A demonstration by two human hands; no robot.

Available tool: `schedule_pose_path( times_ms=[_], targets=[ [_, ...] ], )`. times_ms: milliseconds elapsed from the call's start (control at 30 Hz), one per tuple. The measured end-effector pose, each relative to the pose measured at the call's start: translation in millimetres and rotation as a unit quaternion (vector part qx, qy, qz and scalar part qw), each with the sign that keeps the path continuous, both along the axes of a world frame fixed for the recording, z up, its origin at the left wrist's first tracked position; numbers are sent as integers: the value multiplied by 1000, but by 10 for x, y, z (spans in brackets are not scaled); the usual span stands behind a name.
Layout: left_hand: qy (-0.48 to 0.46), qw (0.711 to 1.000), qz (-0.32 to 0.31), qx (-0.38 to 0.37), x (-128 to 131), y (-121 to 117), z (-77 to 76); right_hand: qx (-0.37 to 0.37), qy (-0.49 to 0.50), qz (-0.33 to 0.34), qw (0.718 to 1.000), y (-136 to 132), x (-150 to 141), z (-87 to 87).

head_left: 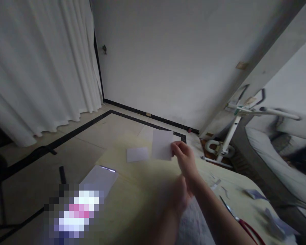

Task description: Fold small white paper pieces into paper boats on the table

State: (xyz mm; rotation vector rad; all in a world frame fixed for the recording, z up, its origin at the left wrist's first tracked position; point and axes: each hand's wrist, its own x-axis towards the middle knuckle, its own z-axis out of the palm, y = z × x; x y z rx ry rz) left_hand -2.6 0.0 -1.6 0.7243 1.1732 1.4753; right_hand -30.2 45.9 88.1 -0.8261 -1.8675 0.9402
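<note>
My right hand pinches the right edge of a white sheet of paper between thumb and fingers, holding it up over the table's far side. Below my right wrist is my left hand, smeared by motion, its fingers partly hidden. A smaller white piece of paper lies on the yellowish tabletop, left of the held sheet. At the right, scissors with red handles lie partly behind my right forearm.
White paper with a thin bright-edged object sits at the table's left edge, near a pixelated patch. Paper scraps and folded paper lie at right. Beyond stand white exercise equipment and a sofa.
</note>
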Motion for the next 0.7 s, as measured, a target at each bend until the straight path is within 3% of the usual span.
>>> schedule_pose_path(
  times_ms=[100,167,200,267,367,433,500,700],
  targets=[
    [-101,995,-9,18,-50,53,26,-108,26,-51,993,24,557,-127],
    [-265,964,-13,6,-68,55,39,-126,35,-87,988,13,912,-244],
    [-284,958,-33,-9,-70,45,41,-128,44,-103,985,-4,1069,-297],
    [-225,973,-3,-44,-61,11,33,-132,59,-133,981,-53,1321,-379],
    [-99,995,17,-2,-53,-47,0,-127,33,-138,982,-133,1540,-446],
    [32,998,56,17,-68,-75,-23,-124,7,-132,983,-172,1606,-481],
    [118,992,50,18,-95,-90,-39,-120,2,-133,984,-198,1635,-527],
    [194,977,78,28,-141,-116,-30,-117,20,-133,984,-256,1643,-673]
  ],
)
